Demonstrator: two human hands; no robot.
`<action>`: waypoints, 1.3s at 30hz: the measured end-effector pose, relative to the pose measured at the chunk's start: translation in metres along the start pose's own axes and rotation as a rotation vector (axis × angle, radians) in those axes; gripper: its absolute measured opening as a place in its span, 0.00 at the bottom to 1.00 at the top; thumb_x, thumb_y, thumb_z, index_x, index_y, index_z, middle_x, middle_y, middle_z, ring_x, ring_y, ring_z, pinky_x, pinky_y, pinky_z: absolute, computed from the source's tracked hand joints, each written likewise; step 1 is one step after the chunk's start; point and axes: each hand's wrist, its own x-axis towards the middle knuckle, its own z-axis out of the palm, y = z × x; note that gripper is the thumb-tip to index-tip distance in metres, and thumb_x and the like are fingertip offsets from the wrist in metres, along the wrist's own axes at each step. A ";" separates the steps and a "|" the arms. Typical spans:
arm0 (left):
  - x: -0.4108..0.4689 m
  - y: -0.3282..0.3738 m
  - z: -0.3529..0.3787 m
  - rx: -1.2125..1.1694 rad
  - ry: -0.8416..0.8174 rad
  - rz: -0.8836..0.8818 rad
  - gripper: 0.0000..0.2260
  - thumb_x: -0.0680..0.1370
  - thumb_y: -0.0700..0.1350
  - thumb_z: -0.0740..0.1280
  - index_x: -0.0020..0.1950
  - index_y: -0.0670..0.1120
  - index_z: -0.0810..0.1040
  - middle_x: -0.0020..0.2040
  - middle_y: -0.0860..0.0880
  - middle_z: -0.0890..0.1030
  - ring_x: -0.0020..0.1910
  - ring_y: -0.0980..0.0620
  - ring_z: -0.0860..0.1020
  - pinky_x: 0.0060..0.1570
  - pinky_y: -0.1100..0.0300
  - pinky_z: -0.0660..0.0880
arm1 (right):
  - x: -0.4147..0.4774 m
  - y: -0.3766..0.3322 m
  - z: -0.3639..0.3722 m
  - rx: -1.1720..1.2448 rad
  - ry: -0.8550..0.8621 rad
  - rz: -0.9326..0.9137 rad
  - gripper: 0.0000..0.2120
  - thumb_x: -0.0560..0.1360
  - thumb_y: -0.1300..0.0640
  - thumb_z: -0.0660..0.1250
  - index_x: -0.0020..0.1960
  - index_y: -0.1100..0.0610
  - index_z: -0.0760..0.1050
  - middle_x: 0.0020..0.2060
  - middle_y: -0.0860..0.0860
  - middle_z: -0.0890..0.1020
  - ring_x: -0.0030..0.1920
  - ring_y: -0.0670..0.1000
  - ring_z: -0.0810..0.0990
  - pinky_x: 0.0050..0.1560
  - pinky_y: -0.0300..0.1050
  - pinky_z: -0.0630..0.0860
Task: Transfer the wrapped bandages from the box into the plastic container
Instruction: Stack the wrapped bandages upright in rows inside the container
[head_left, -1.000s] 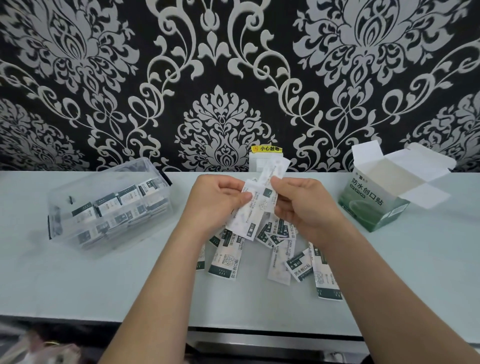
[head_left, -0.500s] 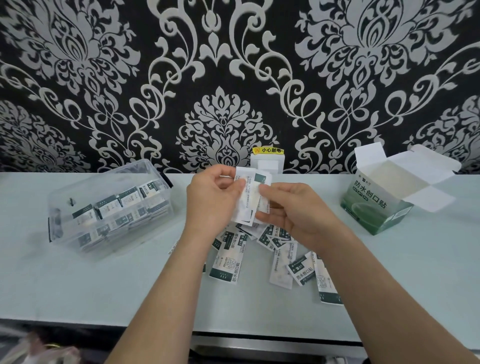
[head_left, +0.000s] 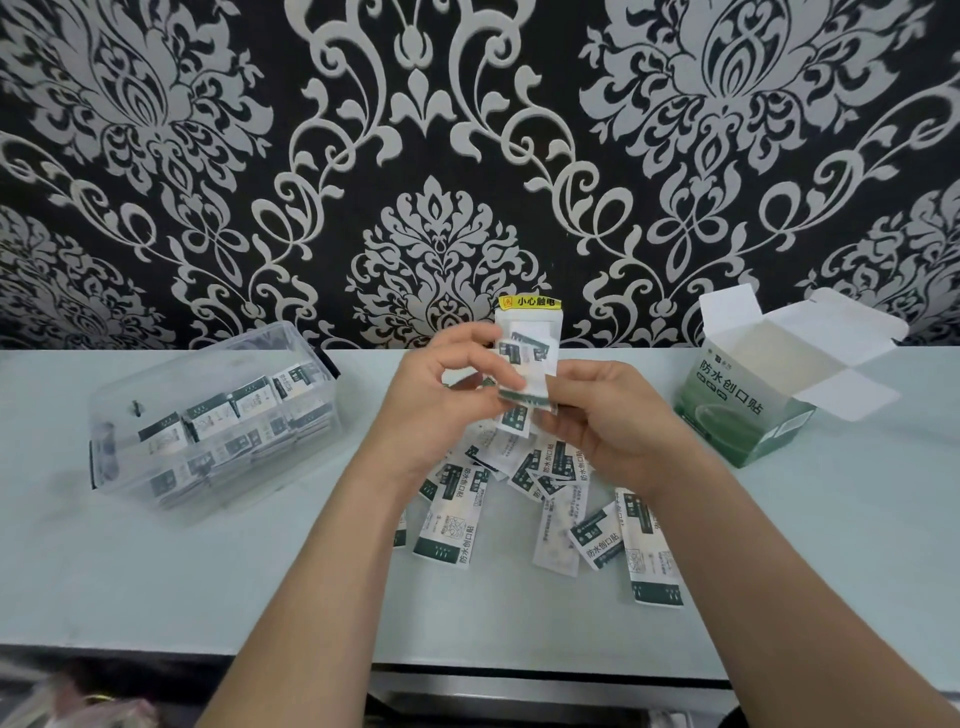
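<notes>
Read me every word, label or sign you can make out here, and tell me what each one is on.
"小心触电": yellow sticker above the white cover on the wall.
"防水创口贴": front of the green box.
"防水创口贴": loose wrapped bandages on the table.
Too small or blurred: the wrappers' fine print, the packed bandages in the plastic container, the stack held by the left hand and right hand.

Ahead of you, black wallpaper (head_left: 467, 156) with large silver-grey damask scrolls fills the upper half of the frame. Below it, a pale mint-tinted counter (head_left: 156, 582) runs the full width. At centre, where they meet, you see a white socket cover (head_left: 550, 319) topped by a yellow warning label (head_left: 530, 301). The light is soft and even.
</notes>
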 end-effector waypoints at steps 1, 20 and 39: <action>0.000 -0.001 0.001 0.066 0.005 -0.050 0.16 0.67 0.27 0.72 0.33 0.49 0.83 0.60 0.50 0.77 0.58 0.53 0.78 0.59 0.53 0.77 | 0.000 0.000 -0.001 0.015 -0.003 -0.011 0.06 0.75 0.68 0.66 0.43 0.64 0.82 0.39 0.55 0.86 0.35 0.48 0.82 0.34 0.36 0.80; 0.003 0.001 -0.004 -0.067 0.138 -0.218 0.12 0.74 0.28 0.66 0.44 0.42 0.85 0.41 0.45 0.85 0.37 0.54 0.83 0.34 0.65 0.79 | 0.004 -0.001 -0.010 -0.185 0.447 -0.350 0.05 0.77 0.63 0.68 0.46 0.57 0.82 0.33 0.46 0.83 0.38 0.45 0.83 0.42 0.38 0.81; 0.006 -0.001 0.007 -0.143 0.359 -0.132 0.01 0.74 0.39 0.72 0.44 0.44 0.84 0.34 0.52 0.84 0.30 0.59 0.79 0.29 0.68 0.73 | 0.006 0.012 0.012 -0.235 0.058 -0.241 0.11 0.81 0.60 0.62 0.48 0.60 0.84 0.46 0.56 0.86 0.48 0.52 0.84 0.48 0.40 0.82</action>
